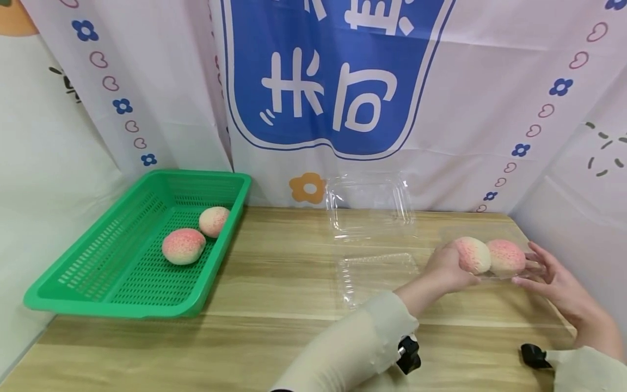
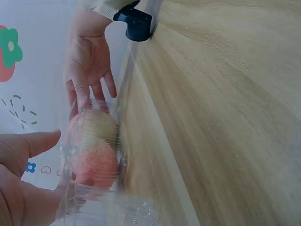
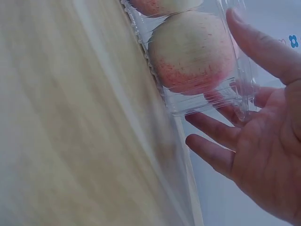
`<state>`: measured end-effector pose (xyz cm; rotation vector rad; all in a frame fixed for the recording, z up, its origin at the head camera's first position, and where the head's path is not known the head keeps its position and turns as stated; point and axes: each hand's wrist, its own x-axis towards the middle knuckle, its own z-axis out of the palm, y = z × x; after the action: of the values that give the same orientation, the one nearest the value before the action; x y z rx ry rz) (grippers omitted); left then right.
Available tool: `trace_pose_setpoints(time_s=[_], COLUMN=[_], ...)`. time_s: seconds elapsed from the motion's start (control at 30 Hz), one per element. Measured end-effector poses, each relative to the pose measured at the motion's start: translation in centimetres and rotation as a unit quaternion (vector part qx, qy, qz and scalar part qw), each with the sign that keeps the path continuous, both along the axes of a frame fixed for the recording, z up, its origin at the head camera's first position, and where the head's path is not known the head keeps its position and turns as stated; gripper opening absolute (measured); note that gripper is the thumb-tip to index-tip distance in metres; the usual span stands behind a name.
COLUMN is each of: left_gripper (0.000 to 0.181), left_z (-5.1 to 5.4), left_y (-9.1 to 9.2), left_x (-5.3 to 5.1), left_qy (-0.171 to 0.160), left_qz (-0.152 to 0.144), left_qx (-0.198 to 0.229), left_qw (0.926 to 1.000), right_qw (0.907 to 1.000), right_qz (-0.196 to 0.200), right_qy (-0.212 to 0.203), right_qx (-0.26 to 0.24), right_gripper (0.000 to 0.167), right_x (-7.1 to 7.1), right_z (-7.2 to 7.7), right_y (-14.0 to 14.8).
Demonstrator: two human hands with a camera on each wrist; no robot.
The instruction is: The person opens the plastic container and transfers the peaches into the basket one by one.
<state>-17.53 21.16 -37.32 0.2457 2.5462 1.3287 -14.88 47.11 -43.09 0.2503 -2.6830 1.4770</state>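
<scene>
At the right of the table, a clear plastic box [image 3: 183,103] holds two pink-and-cream peaches, a left one [image 1: 474,256] and a right one [image 1: 506,258]. My left hand [image 1: 444,268] grips the box's left end, with some fingers hidden behind the plastic in the left wrist view. At the other end my right hand [image 1: 555,280] holds the box, thumb on one side and fingers on the other. The right wrist view shows a peach [image 3: 193,52] through the ribbed plastic. Whether the box touches the table is unclear.
A green basket [image 1: 117,311] stands at the left with two more peaches, a nearer one [image 1: 183,246] and a farther one [image 1: 214,221]. Mid-table lies another clear box [image 1: 348,280], its lid [image 1: 369,201] raised against the printed curtain [image 1: 294,130]. The wooden table [image 1: 274,261] meets a right-hand cloth wall.
</scene>
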Motion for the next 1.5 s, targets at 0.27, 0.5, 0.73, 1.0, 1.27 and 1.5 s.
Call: trace_pose_setpoints(time_s=[0.27,0.5,0.73,1.0,1.27,1.5], left_gripper=[0.076,0.074,0.071,0.074,0.088,0.087], left_z=[0.1,0.9,1.6,2.0,2.1,2.4], left_y=[-0.4,-0.9,-1.5,-2.6,-4.7,-7.1], left_x=[0.1,-0.3,-0.7,-0.7,-1.0,-1.5], left_qy=[0.024,0.045,0.073,0.055,0.064,0.075], left_qz=[0.024,0.048,0.062,0.072,0.034,0.018], left_qx=[0.036,0.076,0.127,0.196,0.179,0.212], left_qw=[0.9988,0.9949,0.9873,0.9763,0.9811,0.9743], right_qw=[0.9985,0.9977,0.9964,0.9941,0.9888,0.9808], right_qz=[-0.04,-0.058,-0.076,-0.09,-0.044,-0.023], right_qy=[-0.006,0.021,0.035,0.06,0.083,0.097], right_qx=[0.036,0.028,0.01,-0.011,-0.116,-0.168], right_gripper=[0.093,0.092,0.092,0.093,0.095,0.096], right_x=[0.1,0.1,0.4,0.3,0.0,-0.6], right_z=[0.9,2.4,4.1,5.3,6.2,6.8], right_y=[-0.4,-1.2,-2.4,-4.0,-5.5,-8.1])
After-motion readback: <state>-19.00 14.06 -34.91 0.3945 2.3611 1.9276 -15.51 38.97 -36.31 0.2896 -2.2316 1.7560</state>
